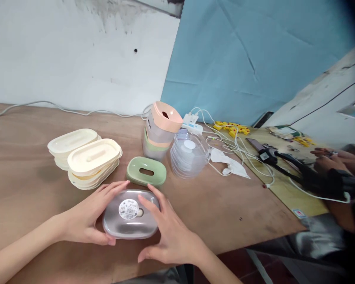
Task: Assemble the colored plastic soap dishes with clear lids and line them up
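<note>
A clear-grey plastic tissue box (130, 228) with a round printed label (128, 209) on its top lies in front of me. My left hand (90, 215) spans its left end, thumb at the front corner and fingers at the far edge. Over the right end is my right hand (171, 232), fingers spread; its index fingertip is by the label and its thumb sits apart from the front edge. Just behind the box rests a green lid (148, 180) with an oval slot.
Cream oval plates (94, 157) are stacked on the left. Behind stand stacked tissue boxes with a pink lid (167, 118) and clear plastic covers (189, 157). White cables (239, 154) and a crumpled tissue (229, 161) lie rightward. Another person's hands (328, 157) work at far right.
</note>
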`<action>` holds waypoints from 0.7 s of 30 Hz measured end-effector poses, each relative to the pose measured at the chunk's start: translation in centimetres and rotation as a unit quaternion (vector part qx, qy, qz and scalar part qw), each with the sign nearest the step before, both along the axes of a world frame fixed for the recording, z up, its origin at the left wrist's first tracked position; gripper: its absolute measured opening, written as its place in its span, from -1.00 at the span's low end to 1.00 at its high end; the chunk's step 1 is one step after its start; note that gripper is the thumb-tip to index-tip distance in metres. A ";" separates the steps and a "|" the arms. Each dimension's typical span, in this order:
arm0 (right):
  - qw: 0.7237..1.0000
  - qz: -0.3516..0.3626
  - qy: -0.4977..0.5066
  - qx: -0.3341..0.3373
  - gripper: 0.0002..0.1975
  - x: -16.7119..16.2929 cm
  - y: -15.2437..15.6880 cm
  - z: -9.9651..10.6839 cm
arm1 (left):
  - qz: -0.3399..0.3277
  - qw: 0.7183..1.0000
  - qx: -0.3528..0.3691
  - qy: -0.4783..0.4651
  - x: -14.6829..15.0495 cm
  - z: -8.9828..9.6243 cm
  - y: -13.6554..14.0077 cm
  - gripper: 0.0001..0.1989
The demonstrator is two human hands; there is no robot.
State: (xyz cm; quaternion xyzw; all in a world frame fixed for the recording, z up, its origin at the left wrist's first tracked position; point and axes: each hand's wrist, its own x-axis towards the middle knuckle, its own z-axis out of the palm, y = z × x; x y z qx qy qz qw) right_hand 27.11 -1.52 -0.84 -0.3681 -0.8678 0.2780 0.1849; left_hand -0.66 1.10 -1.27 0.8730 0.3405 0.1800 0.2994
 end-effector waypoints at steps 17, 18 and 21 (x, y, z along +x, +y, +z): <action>0.980 -0.025 -0.027 0.194 -0.24 3.1 -0.9 -1.4 | -0.015 1.000 -0.024 -0.013 0.4 -1.2 -0.2 0.02; 0.982 -0.023 -0.022 0.188 -0.22 3.0 -1.1 -1.6 | -0.019 0.999 -0.039 -0.031 0.6 -1.2 -0.4 0.06; 0.983 -0.004 -0.009 0.184 -0.11 2.5 -1.7 -2.0 | -0.027 0.997 -0.057 -0.042 1.4 -1.6 -0.9 0.14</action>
